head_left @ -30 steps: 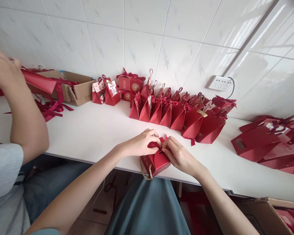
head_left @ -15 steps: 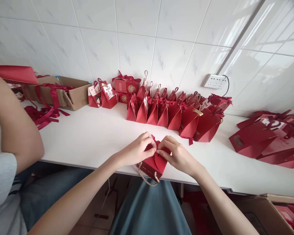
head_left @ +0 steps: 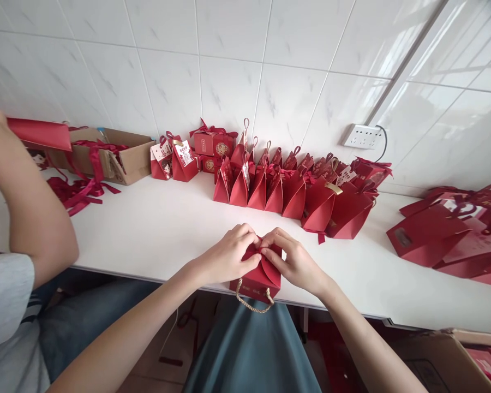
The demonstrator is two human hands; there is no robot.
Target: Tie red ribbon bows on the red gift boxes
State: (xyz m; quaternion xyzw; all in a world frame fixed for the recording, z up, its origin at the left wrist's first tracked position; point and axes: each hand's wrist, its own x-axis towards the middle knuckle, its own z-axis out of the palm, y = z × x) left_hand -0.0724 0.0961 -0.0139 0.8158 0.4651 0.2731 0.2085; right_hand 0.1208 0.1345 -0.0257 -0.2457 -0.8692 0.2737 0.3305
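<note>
A red gift box (head_left: 256,283) with a twisted gold rope handle (head_left: 253,307) sits at the table's front edge, the handle hanging over the near side. Above its top flap, my left hand (head_left: 239,251) pinches a strip of red ribbon (head_left: 259,246) between thumb and fingers. Close against it, the fingertips of my right hand (head_left: 292,254) are pressed together on the same ribbon. Most of the ribbon is hidden by my fingers, so I cannot make out its knot or loops.
Rows of red gift boxes (head_left: 293,199) stand along the tiled wall. More red boxes (head_left: 429,232) lie on the right, below a power strip (head_left: 362,136). On the left are a cardboard box (head_left: 137,164), loose ribbons (head_left: 84,194) and another person's arm (head_left: 41,202). An open carton (head_left: 429,355) is lower right.
The gift box has turned slightly, its handle swinging a little to the right. My fingertips stay together at its top. The other person's red sheet has shifted slightly right and down.
</note>
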